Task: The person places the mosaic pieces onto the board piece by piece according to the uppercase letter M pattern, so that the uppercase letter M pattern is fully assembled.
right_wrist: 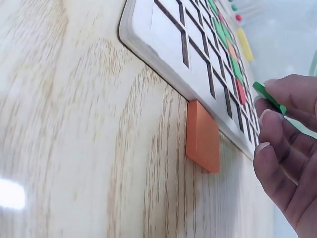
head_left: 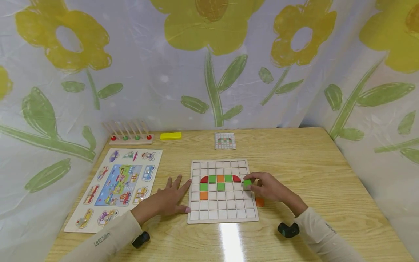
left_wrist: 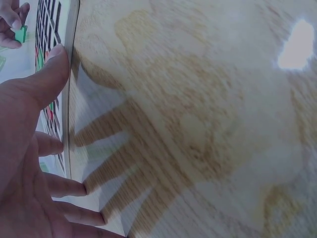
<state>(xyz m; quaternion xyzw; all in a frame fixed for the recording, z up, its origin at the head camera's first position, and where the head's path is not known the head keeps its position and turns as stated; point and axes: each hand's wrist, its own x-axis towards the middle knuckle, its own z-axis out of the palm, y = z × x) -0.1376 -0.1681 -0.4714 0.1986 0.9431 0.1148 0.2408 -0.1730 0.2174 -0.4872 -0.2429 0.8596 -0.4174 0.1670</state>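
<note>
A white wooden grid board (head_left: pixel 230 214) lies on the table, with red, green and orange tiles set in some of its squares. My right hand (head_left: pixel 268 185) pinches a green square tile (head_left: pixel 247 183) between thumb and fingers over the board's right edge. In the right wrist view the same green tile (right_wrist: pixel 269 98) is tilted between the fingertips. My left hand (head_left: pixel 170 198) rests with fingers spread at the board's left edge, thumb and forefinger touching the rim. A loose orange tile (right_wrist: pixel 203 136) lies against the board's right side, below the right hand.
A small pattern card (head_left: pixel 225 147) lies behind the board. To the left is a picture puzzle board (head_left: pixel 154 182), with a pegged bead stand (head_left: pixel 131 141) and a yellow block (head_left: pixel 171 136) at the back. A flowered curtain (head_left: pixel 147 72) hangs along the table's far edge.
</note>
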